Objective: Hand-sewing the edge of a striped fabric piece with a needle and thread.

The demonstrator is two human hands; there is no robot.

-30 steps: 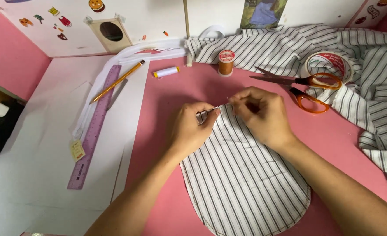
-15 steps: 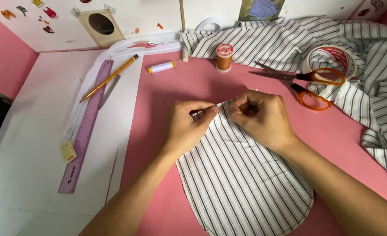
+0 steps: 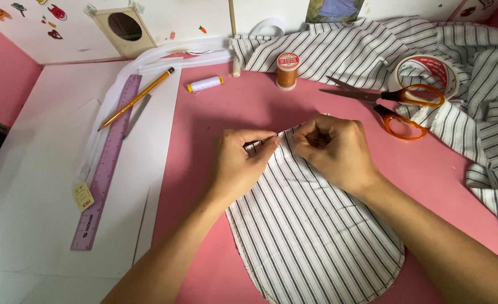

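A rounded piece of white cloth with dark stripes (image 3: pixel 316 236) lies on the pink table (image 3: pixel 215 124). My left hand (image 3: pixel 240 163) pinches the cloth's top edge between thumb and forefinger. My right hand (image 3: pixel 333 149) pinches the same edge just to the right, fingers curled; whether it holds a pin or needle is too small to tell. Both hands almost touch at the edge.
Orange-handled scissors (image 3: pixel 398 107) and a roll of tape (image 3: pixel 429 73) lie at the right on a heap of striped cloth (image 3: pixel 474 67). An orange thread spool (image 3: pixel 287 70), a white spool (image 3: pixel 205 84), a pencil (image 3: pixel 136 98) and a purple ruler (image 3: pixel 105 163) lie to the left on white paper (image 3: pixel 40 186).
The view has shifted slightly, so everything sits a little higher and left in the frame. My hands stay on the cloth's top edge with only small finger movements.
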